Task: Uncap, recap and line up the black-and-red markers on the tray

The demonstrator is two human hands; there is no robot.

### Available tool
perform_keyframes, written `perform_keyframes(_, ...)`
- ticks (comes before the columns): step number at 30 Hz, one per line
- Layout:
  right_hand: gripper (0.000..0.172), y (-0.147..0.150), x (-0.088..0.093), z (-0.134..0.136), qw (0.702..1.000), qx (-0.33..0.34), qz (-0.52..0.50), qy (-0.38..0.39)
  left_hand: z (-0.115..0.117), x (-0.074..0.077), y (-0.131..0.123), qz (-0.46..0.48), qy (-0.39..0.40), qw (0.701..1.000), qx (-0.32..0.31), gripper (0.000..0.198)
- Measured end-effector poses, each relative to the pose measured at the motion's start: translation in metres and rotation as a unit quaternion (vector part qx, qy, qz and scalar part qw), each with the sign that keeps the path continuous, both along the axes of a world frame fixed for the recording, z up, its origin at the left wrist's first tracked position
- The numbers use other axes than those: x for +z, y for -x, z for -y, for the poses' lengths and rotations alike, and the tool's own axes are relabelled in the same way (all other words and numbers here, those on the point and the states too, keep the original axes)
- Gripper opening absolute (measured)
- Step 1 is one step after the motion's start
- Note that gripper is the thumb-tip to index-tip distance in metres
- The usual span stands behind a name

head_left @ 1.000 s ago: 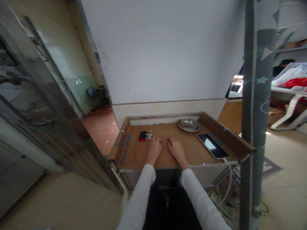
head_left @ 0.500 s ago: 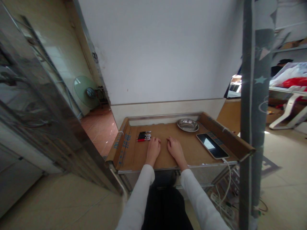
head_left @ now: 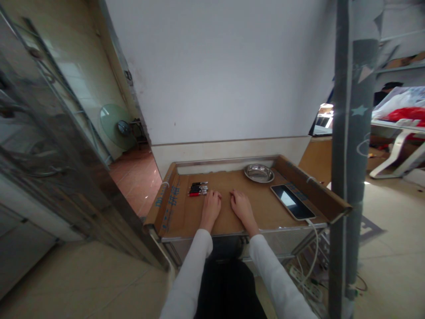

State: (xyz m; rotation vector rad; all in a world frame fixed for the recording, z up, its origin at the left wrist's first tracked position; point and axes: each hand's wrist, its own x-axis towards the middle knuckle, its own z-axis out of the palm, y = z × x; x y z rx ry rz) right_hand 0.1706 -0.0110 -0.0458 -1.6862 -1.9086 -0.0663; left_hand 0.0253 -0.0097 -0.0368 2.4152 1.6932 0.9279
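My left hand (head_left: pixel 211 207) rests on the brown cardboard (head_left: pixel 229 180) that lines the stand's top, palm down with loosely bent fingers. Just left of its fingertips lies a row of several pens (head_left: pixel 198 188), black ones behind and red at the near side. My right hand (head_left: pixel 242 207) lies on the same cardboard, also palm down, its fingers relaxed and nothing seen in them. A gap separates the two hands. Beyond my right hand is a round shiny metal dish (head_left: pixel 259 173), and to its right a phone (head_left: pixel 292 202) with a white cable plugged in.
Raised cardboard sides (head_left: pixel 314 188) edge the stand. A white wall (head_left: pixel 226 79) rises behind it. A grey pillar (head_left: pixel 348 177) stands close on the right, with a power strip (head_left: pixel 307 283) low beside it. A metal door (head_left: pixel 76 177) is at the left.
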Motion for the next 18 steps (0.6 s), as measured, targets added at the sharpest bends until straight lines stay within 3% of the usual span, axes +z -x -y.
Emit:
perform_keyframes(2,0.033,0.000,0.000,0.000,1.000,-0.001,0.001,0.004,0.002,0.004,0.000,-0.010,-0.011,0.999,0.047,0.016)
perform_keyframes(4,0.033,0.000,0.000,-0.001,1.000,-0.003,0.002,0.008,0.004,0.008,0.000,-0.006,-0.032,0.990,0.140,0.019)
perform_keyframes(7,0.033,-0.001,0.000,-0.001,1.000,-0.005,0.005,0.012,0.006,0.012,0.003,0.016,-0.040,0.958,0.285,0.021)
perform_keyframes(9,0.033,-0.001,0.001,-0.001,1.000,-0.004,0.007,0.017,0.007,0.012,0.005,0.017,-0.027,0.941,0.338,0.021)
perform_keyframes(18,0.028,0.007,0.006,0.003,0.998,-0.001,0.059,0.016,0.012,0.010,0.001,-0.013,-0.025,0.945,0.324,0.018)
